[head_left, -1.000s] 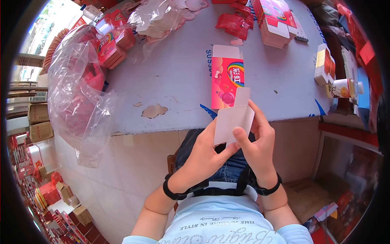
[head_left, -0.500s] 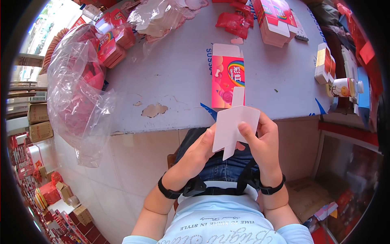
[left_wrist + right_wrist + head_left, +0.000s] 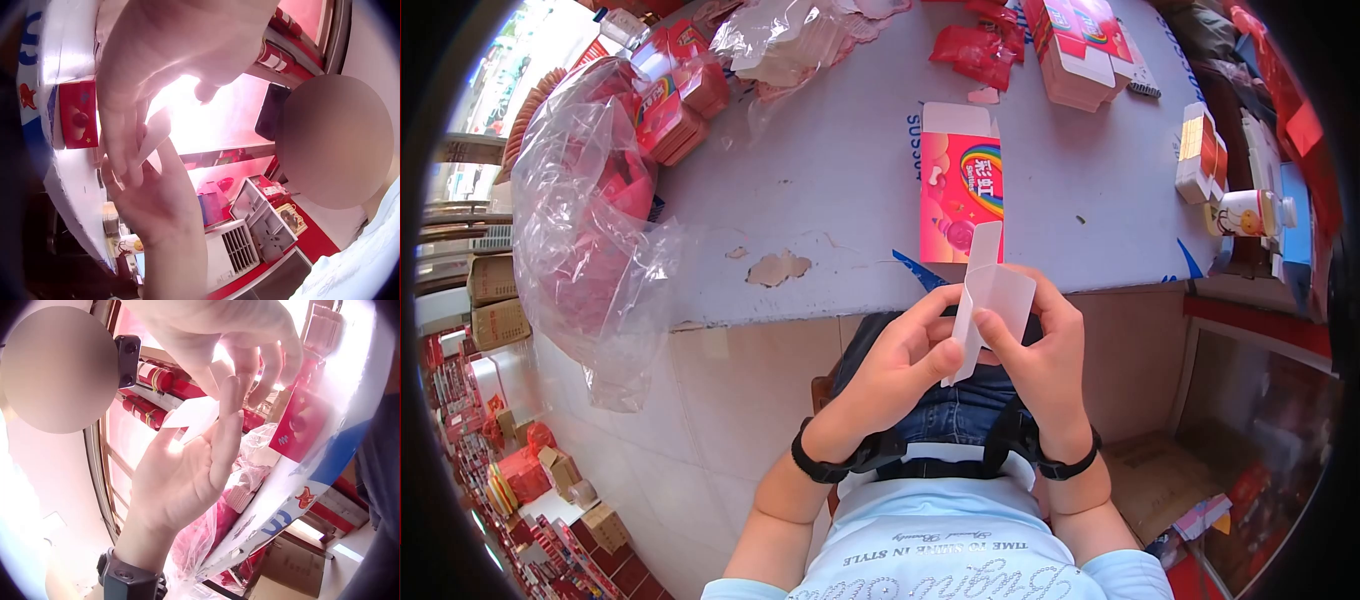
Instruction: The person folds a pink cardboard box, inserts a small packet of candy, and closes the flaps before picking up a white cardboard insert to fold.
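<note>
Both hands hold a partly folded white card carton (image 3: 1005, 295) in front of the table edge, with one long flap pointing away. My left hand (image 3: 895, 365) pinches its left side panel between thumb and fingers. On the right, my right hand (image 3: 1050, 350) presses its thumb on the inner white face, fingers behind the card. Just beyond them lies a red printed carton (image 3: 960, 185) with a rainbow and a white end flap, partly overlapped by the held flap. The left wrist view shows the held carton (image 3: 156, 134) between both hands.
The grey-blue table (image 3: 840, 190) has a chipped patch near its front edge. A clear plastic bag (image 3: 590, 240) hangs over its left side beside stacked red cartons (image 3: 670, 125). Red packets (image 3: 975, 55) and another carton stack (image 3: 1080, 75) are at the back. A paper cup (image 3: 1245, 215) stands right.
The left hand has moved its thumb onto the carton's left panel and now pinches it. That panel, earlier spread flat, stands folded up. The right hand keeps its hold.
</note>
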### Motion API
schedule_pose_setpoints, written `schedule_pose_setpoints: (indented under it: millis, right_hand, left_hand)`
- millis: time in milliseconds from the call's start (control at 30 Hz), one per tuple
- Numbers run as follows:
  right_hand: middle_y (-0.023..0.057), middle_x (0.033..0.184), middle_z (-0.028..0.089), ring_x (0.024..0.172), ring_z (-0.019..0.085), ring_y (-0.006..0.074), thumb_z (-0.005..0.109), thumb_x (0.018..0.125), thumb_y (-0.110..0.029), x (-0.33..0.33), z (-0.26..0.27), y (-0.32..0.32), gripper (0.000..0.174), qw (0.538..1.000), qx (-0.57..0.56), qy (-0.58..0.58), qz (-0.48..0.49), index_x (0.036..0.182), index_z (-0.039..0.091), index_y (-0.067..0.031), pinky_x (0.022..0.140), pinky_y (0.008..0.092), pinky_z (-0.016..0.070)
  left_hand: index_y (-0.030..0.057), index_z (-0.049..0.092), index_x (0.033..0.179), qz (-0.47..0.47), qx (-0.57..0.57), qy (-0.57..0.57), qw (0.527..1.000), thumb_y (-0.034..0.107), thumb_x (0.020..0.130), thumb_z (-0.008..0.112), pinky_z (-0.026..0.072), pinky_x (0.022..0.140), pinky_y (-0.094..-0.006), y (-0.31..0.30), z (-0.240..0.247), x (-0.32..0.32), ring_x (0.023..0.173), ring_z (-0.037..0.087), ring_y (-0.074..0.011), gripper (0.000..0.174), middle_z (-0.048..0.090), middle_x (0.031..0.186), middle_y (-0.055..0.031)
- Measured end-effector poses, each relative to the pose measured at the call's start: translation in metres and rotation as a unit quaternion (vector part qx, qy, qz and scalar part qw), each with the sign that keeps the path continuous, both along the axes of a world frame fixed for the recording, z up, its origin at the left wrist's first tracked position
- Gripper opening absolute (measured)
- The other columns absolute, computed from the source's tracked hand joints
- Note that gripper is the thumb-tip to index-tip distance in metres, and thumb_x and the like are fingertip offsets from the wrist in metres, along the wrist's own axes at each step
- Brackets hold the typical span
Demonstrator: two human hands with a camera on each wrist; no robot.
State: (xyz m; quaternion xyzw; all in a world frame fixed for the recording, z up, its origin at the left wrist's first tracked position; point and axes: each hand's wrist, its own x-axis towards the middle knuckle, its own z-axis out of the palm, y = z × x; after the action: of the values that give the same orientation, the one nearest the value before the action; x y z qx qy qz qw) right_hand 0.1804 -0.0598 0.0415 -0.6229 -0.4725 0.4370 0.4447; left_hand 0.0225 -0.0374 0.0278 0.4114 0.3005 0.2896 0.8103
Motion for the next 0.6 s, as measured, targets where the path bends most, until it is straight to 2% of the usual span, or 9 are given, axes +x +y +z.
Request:
schedule_pose_setpoints:
  millis: [33,67,133,200,233,267,400,467,600]
  right_hand:
    - [0.0133,0.089,0.067,0.082,0.065,0.0166,0.068,0.076,-0.011,-0.001,0.001,-0.001,0.032,1.0,0.003,-0.023,0.003,0.103,0.059,0.003,0.071,0.0288,0.0514]
    - [0.0137,0.089,0.067,0.082,0.066,0.017,0.068,0.076,-0.011,-0.002,0.001,-0.002,0.031,0.999,0.006,-0.046,0.006,0.102,0.06,0.0026,0.073,0.0292,0.0506]
    - [0.0137,0.089,0.067,0.082,0.066,0.017,0.067,0.076,-0.011,-0.003,0.0,-0.005,0.03,0.999,-0.006,-0.046,0.005,0.102,0.06,0.0024,0.073,0.029,0.0505]
    - [0.0137,0.089,0.067,0.082,0.066,0.0171,0.067,0.077,-0.012,-0.002,0.003,-0.005,0.03,0.999,-0.019,-0.046,0.004,0.102,0.06,0.0023,0.074,0.0287,0.0504]
    - [0.0131,0.089,0.067,0.083,0.065,0.0168,0.067,0.077,-0.013,0.0,0.01,-0.003,0.03,0.999,-0.031,0.014,0.015,0.103,0.06,0.0023,0.074,0.0286,0.05]
    - [0.0126,0.088,0.067,0.083,0.065,0.0165,0.066,0.078,-0.014,0.002,0.014,-0.003,0.031,0.996,-0.044,0.073,0.026,0.104,0.06,0.0023,0.074,0.0284,0.0496]
    - [0.0114,0.086,0.067,0.083,0.064,0.0158,0.067,0.079,-0.017,0.007,0.009,-0.004,0.033,0.993,-0.022,0.088,0.071,0.104,0.06,0.0022,0.075,0.0281,0.0484]
    - [0.0107,0.086,0.067,0.084,0.064,0.0152,0.066,0.079,-0.02,0.007,0.006,-0.004,0.033,0.995,0.017,0.058,0.078,0.104,0.06,0.002,0.078,0.0273,0.0471]
    - [0.0109,0.086,0.067,0.084,0.064,0.0154,0.067,0.079,-0.021,0.009,0.005,-0.004,0.034,0.994,-0.011,0.069,0.078,0.103,0.06,0.002,0.08,0.027,0.0463]
  left_hand:
    - [-0.0005,0.04,0.128,0.002,0.018,0.017,1.0,0.049,0.087,0.055,0.0456,0.084,-0.0282,0.0,-0.001,0.001,0.099,0.06,-0.0178,0.067,0.059,0.107,-0.01]
    - [-0.0005,0.04,0.128,0.003,0.018,0.017,1.0,0.049,0.087,0.055,0.0456,0.084,-0.0282,-0.001,-0.003,0.003,0.099,0.06,-0.0178,0.067,0.059,0.107,-0.01]
    - [-0.0021,0.05,0.118,0.036,0.051,0.055,0.997,0.041,0.091,0.052,0.0486,0.078,-0.0262,-0.004,-0.009,0.006,0.09,0.062,-0.0158,0.051,0.061,0.101,-0.0091]
    - [-0.003,0.053,0.114,0.052,0.034,0.036,0.997,0.04,0.093,0.05,0.0494,0.074,-0.0249,-0.004,-0.007,0.007,0.085,0.063,-0.015,0.048,0.062,0.098,-0.0091]
    - [-0.004,0.056,0.109,0.067,0.017,0.017,0.997,0.039,0.094,0.047,0.0503,0.07,-0.0237,-0.004,-0.006,0.007,0.08,0.064,-0.0142,0.046,0.063,0.095,-0.0091]
    - [-0.004,0.056,0.109,0.067,0.016,0.018,0.997,0.039,0.094,0.047,0.0503,0.07,-0.0237,-0.004,-0.007,0.006,0.08,0.064,-0.0142,0.046,0.063,0.095,-0.0091]
    - [-0.0038,0.059,0.105,0.083,-0.003,0.025,0.996,0.039,0.094,0.046,0.0506,0.067,-0.0232,-0.004,-0.012,0.005,0.075,0.064,-0.0136,0.047,0.065,0.088,-0.0084]
    - [-0.0034,0.061,0.103,0.093,0.001,0.036,0.995,0.04,0.094,0.046,0.0504,0.067,-0.023,-0.004,-0.011,0.006,0.076,0.064,-0.0133,0.047,0.065,0.085,-0.0079]
    - [-0.0028,0.063,0.096,0.091,0.026,0.062,0.994,0.042,0.095,0.044,0.046,0.062,-0.0206,-0.004,-0.011,0.002,0.069,0.059,-0.0084,0.048,0.065,0.08,-0.0058]
